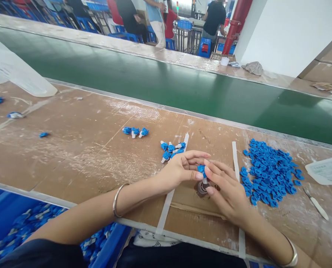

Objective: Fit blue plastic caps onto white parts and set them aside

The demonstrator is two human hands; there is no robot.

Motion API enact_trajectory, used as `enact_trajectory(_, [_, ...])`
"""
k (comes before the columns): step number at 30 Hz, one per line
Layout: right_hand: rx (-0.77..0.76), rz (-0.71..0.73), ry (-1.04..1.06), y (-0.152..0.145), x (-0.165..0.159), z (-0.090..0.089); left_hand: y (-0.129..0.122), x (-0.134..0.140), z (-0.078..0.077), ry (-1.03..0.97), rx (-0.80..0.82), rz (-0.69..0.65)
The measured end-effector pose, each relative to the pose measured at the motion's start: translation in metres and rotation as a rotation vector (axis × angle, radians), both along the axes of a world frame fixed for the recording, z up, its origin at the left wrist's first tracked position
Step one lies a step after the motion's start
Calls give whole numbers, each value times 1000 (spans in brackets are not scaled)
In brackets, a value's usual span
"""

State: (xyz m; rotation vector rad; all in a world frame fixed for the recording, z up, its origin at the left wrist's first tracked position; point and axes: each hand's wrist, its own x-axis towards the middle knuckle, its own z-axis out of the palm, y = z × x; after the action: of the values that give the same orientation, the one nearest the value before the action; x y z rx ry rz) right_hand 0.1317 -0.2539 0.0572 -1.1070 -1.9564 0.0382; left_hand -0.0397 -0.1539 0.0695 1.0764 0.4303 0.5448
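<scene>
Between my two hands is a small blue plastic part with a light grey stem (201, 170), held upright. My left hand (182, 167) grips it from the left, thumb against its side. The fingers of my right hand (227, 186) close on it from the right. Directly beneath sits a small round dark fixture (202, 188) on the cardboard; whether the stem touches it I cannot tell. Just left of my hands lies a cluster of blue parts with grey stems (171, 147). To the right is a large pile of loose blue pieces (271, 171).
Three blue-and-grey parts (135, 131) lie farther left. A knife with a pale handle (318, 206) rests at right, near a translucent plastic container (327, 170). A green conveyor belt (166, 87) runs behind the table. A blue bin (110, 243) of parts stands below the front edge.
</scene>
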Motion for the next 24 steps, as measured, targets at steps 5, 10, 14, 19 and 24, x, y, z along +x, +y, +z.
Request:
enact_trajectory(5, [-106,-425,-299,9,60,6,33,-5,4,115,250,220])
enact_trajectory(10, [-640,-690,-623,7,90,-9,87,-28,2,676,746,522])
enact_trajectory(14, [-698,-735,-692,5,87,-18,110,-44,-2,1348,1232,442])
enact_trajectory(19, [-670,-630,-412,10,97,-19,115,-51,-2,1573,1369,293])
enact_trajectory(24, [-645,-495,-146,21,103,-19,116,-62,7,1209,1356,-16])
